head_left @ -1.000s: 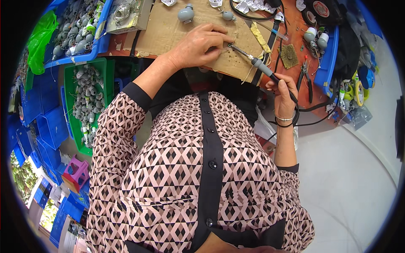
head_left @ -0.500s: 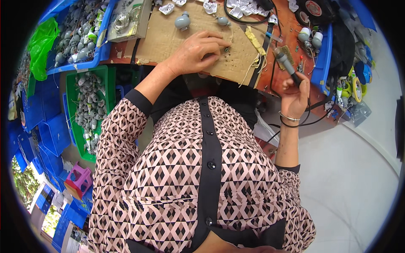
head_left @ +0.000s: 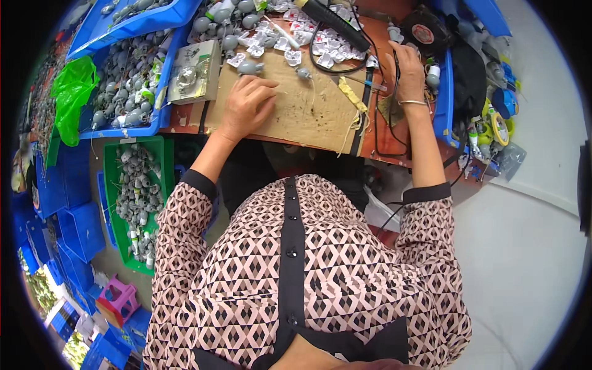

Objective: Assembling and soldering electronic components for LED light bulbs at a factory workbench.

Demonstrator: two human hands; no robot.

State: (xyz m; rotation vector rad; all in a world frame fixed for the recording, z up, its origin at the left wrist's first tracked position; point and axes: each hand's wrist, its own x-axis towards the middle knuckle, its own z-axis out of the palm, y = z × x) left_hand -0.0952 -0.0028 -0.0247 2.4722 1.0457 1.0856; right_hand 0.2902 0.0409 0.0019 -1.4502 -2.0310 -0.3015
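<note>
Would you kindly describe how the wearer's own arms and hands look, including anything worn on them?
Both arms wear sleeves in a geometric lozenge print of pale pink, black and brown, ending in plain black cuffs. The left hand and right hand are ungloved. A slim, pale metallic bangle circles the right wrist.

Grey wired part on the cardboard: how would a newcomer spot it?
Start at the big brown cardboard sheet. Near its far edge, right of the left hand, lies the small grey part. Unlike the larger grey bulb to its left, it trails a thin pale wire.
</note>
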